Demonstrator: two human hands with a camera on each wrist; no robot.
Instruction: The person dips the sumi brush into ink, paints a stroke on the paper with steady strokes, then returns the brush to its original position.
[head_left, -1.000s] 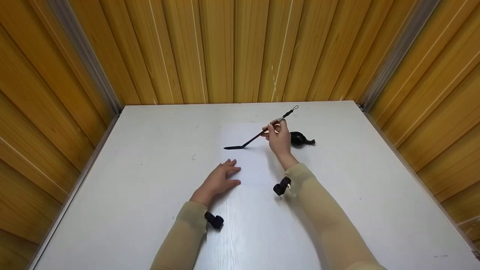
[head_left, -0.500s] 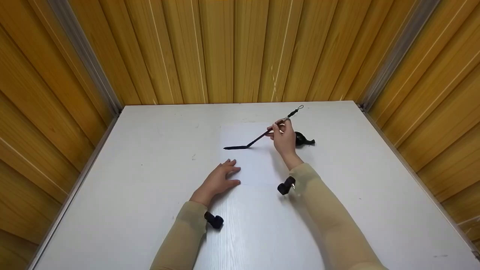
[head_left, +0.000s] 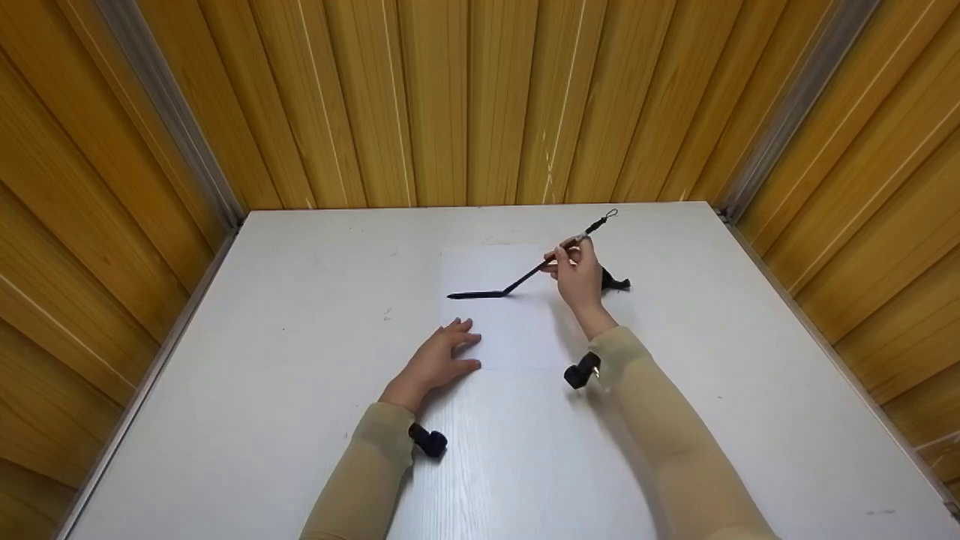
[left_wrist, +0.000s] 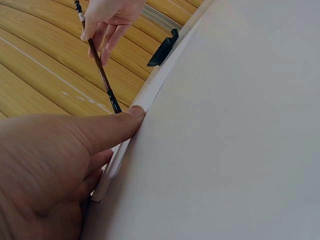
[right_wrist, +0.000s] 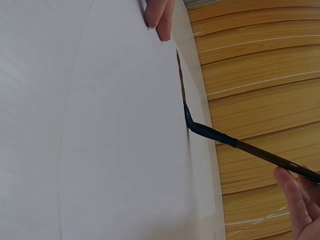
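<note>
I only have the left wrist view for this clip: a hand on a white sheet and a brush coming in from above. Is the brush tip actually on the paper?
Observer: Yes. In the right wrist view the brush tip touches the paper, with a thin black stroke trailing from it.
Operator: How is the brush held?
Observer: The right hand pinches the upper shaft, and the brush leans towards the left hand's side.
Operator: And the left hand?
Observer: The left hand lies flat, fingers straight, on the sheet's near left edge.
Operator: Anything else nearby?
Observer: A small black object sits on the table, partly hidden behind the right hand.
</note>
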